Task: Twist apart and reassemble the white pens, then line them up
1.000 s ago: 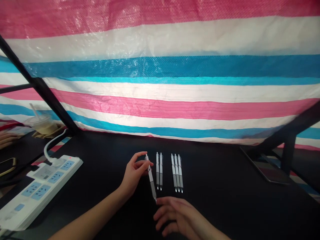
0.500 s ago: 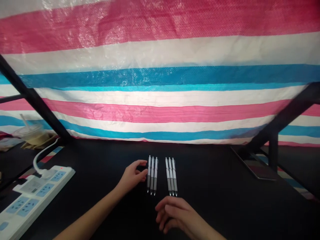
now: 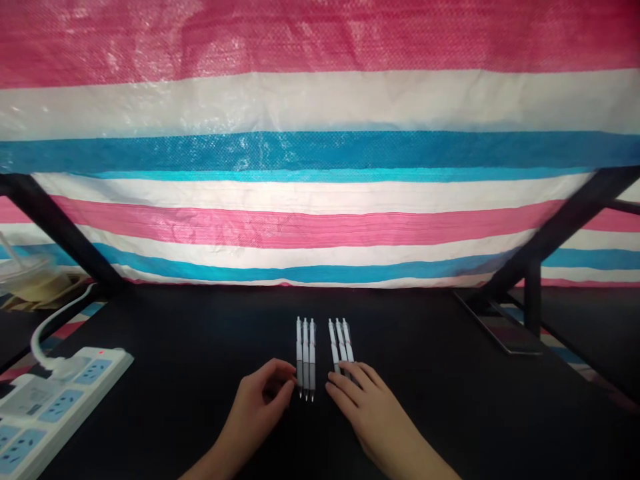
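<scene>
Three white click pens with grey grips (image 3: 306, 357) lie side by side, tips toward me, on the black table. A second row of three matching pens (image 3: 341, 341) lies just right of them, separated by a narrow gap. My left hand (image 3: 265, 393) rests beside the lower end of the left row, thumb and forefinger apart and holding nothing; its fingertips are close to the outer pen. Over the lower part of the right row lies my right hand (image 3: 367, 400), fingers stretched out and covering those pens' tips.
On the left, a white power strip (image 3: 65, 407) has a plug in it. Further back stands a plastic cup with a straw (image 3: 23, 273). A dark flat tablet or phone (image 3: 505, 327) lies at the right, by a black frame leg (image 3: 545, 233). Striped sheeting (image 3: 320, 153) hangs behind.
My left hand has come down along the left row toward the pen tips. My right hand has moved forward onto the right row. The view has turned slightly to the right.
</scene>
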Available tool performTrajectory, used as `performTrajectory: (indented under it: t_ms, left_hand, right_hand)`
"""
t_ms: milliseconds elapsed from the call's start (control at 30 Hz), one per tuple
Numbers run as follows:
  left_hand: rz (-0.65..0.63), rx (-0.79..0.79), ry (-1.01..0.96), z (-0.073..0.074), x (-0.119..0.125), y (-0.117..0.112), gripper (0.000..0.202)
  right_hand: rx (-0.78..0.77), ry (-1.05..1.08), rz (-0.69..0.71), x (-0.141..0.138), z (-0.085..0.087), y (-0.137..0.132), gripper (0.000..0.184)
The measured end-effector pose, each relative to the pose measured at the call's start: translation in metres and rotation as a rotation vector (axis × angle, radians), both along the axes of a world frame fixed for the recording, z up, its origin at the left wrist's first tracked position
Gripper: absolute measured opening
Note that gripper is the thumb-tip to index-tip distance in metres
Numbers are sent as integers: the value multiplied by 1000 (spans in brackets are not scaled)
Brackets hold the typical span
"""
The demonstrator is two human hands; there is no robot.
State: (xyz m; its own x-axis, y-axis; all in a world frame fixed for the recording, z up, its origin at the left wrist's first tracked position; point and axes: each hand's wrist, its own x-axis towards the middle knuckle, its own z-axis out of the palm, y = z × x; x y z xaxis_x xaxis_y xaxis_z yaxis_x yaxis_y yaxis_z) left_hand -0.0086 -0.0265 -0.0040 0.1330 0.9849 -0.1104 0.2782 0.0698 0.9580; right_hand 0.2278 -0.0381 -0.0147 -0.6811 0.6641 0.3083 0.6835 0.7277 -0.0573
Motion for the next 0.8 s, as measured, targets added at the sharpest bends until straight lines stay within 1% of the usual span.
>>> performTrajectory:
  t_ms: [67, 133, 233, 333, 433, 533, 600, 667, 733, 767, 800]
  left_hand:
    - [4, 56, 34, 0, 1, -4, 15]
    - [12, 70, 24, 1, 2, -7, 15]
    - [53, 33, -57, 2, 1, -10, 14]
    - [107, 14, -130, 4, 0, -11, 14]
    - [148, 36, -174, 7, -2, -11, 15]
    - [180, 37, -218, 9, -3, -11, 16]
    - [206, 20, -256, 9, -4, -11, 17]
    - [227, 11, -302, 9, -4, -10, 19]
    - [219, 3, -357, 8, -3, -10, 23]
    - [199, -8, -385, 8, -2, -10, 26]
    - [171, -22, -410, 7, -2, -10, 29]
  right_hand:
    - [131, 39, 28, -3, -3, 3, 24]
    - [194, 78, 57, -6, -4, 4, 17]
    - [206, 119, 126, -11, 3, 2, 16]
    - [178, 195, 185, -12, 16, -4, 16]
    - [47, 347, 181, -9, 27, -11, 16]
    - [-64, 641, 145, -4, 29, -16, 24]
    - [-132, 896, 59, -2, 27, -19, 23]
    - [-228, 1120, -82, -3, 25, -21, 16]
    - [-397, 1271, -195, -6, 24, -23, 7]
    - [-509, 1324, -223, -9, 24, -24, 6]
    - [-622, 1359, -230, -12, 25, -25, 10]
